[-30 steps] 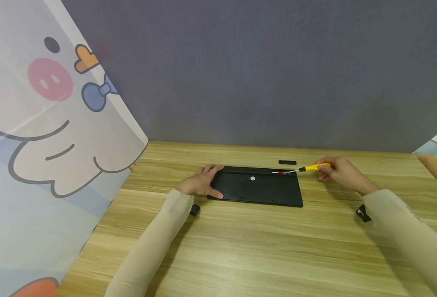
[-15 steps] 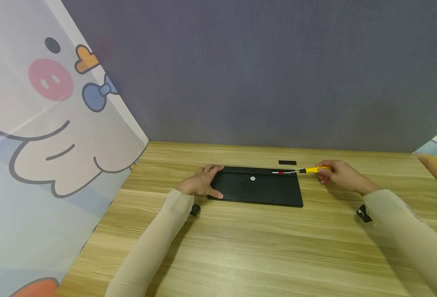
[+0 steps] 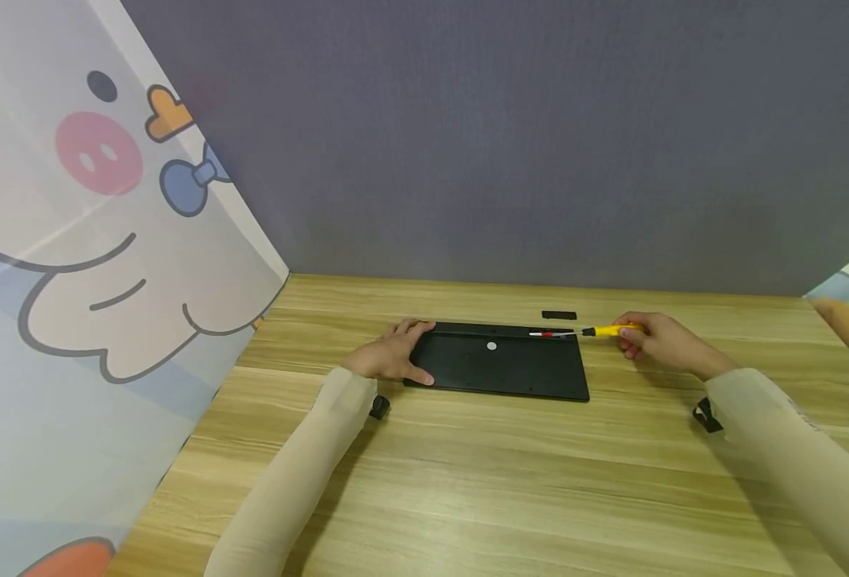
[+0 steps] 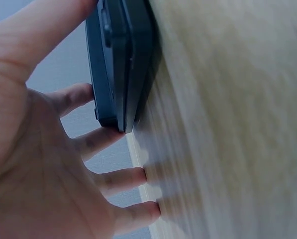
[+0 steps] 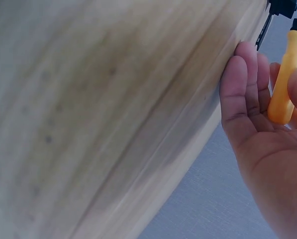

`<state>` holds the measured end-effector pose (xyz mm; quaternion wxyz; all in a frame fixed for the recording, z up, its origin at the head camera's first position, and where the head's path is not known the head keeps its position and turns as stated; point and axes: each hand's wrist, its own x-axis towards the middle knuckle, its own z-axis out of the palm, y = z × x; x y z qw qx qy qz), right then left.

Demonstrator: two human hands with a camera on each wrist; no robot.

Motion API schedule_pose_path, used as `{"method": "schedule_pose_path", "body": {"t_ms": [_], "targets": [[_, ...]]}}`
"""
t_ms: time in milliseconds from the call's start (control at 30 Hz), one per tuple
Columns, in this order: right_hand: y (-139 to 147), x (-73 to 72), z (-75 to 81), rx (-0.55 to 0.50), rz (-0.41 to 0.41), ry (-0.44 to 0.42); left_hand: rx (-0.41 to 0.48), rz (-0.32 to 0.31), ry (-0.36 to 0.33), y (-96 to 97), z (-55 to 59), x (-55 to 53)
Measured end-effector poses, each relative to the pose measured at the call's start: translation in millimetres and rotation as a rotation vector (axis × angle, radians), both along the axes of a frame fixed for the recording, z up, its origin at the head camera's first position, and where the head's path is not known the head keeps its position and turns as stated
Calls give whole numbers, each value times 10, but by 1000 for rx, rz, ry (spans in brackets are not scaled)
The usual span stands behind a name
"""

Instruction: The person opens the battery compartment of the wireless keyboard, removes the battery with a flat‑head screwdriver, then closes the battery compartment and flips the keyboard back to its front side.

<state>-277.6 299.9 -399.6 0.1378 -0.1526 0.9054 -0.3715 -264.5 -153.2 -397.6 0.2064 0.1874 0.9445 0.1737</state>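
Observation:
A black keyboard lies face down on the wooden table, a round white sticker on its underside. My left hand grips its left end, thumb near the front corner and fingers at the back one. In the left wrist view, two fingertips meet the keyboard's edge while the other two reach the tabletop. A yellow-handled screwdriver is held by my right hand, its handle between thumb and fingers. The shaft points left into the slot along the keyboard's back bar, its tip at a white-and-red battery.
Behind the keyboard's right end lies a small black cover. A grey panel rises at the table's back edge, and a cartoon-printed wall stands on the left. Wood tabletop stretches in front of the keyboard.
My right hand has dropped slightly toward the front, and the screwdriver lies flatter than a second ago. Its tip stays at the battery. The left hand and keyboard keep their place.

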Motion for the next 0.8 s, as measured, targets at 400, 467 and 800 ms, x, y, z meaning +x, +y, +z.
{"method": "schedule_pose_path", "body": {"t_ms": [400,467,800], "targets": [[15,-2,-15,-8,1,-4,-4,-8,11,4,-1,16],[23,-5,-22,-7,2,-2,-8,-9,14,3,4,21],[23,-20,-46,-10,12,-8,-9,-1,10,-17,8,29]]}}
